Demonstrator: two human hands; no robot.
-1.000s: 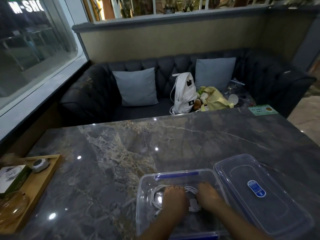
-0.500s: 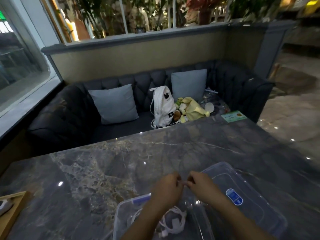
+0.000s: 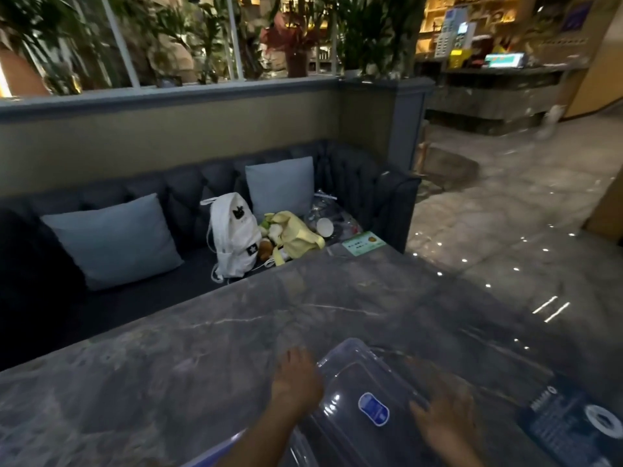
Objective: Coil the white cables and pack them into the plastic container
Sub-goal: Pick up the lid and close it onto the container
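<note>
1. Since half a second ago, both hands have been shifted from a pinch above the container to the clear lid (image 3: 367, 392), and the view has been swung to the right
2. At lower centre, the left hand (image 3: 295, 382) is laid at the lid's left edge and the right hand (image 3: 445, 412) at its right edge; the fingers of both are spread flat, clamped on nothing
3. The lid's long axis is seen running from upper left to lower right between the hands, both about equally near
4. Only a sliver of the plastic container (image 3: 215, 455) is caught at the bottom edge; the white cables, presumably inside, are cut off, and motion blur leaves actual contact uncertain
</note>
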